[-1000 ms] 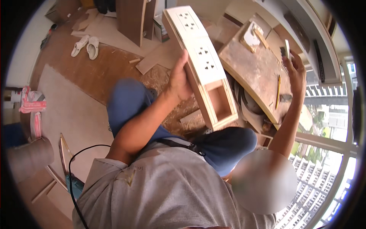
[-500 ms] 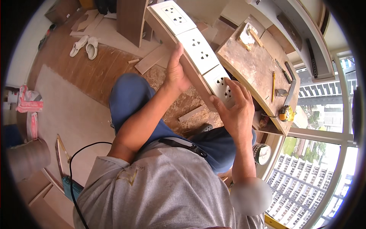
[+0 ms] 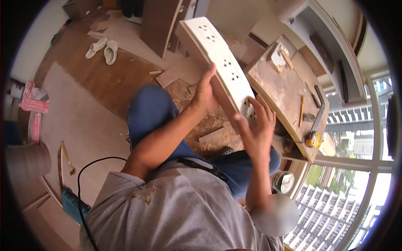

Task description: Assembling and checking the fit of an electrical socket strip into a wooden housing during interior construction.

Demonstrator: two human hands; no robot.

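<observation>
A long wooden box faced with white socket plates, a power outlet box [image 3: 222, 56], slants up and away in front of me. My left hand [image 3: 206, 94] grips its left side near the middle, thumb along the edge, the other fingers hidden behind the wood. At the near end, my right hand [image 3: 260, 127] is closed around the box, its fingertips lying on the nearest socket plate and its thumb at the lower left edge. That plate is partly covered by the fingers.
On the right, a dusty wooden workbench [image 3: 276, 81] carries a pencil [image 3: 301, 109], a yellow tape measure [image 3: 313, 139] and other tools. Wood shavings and offcuts [image 3: 211, 135] litter the floor between my knees. White clogs [image 3: 110, 52], a hammer [image 3: 67, 158] and a black cable [image 3: 79, 184] lie leftward.
The whole view has shifted a little, with bench and floor items displaced in the picture. The outlet box appears slightly lower and further right; both hands keep hold of it.
</observation>
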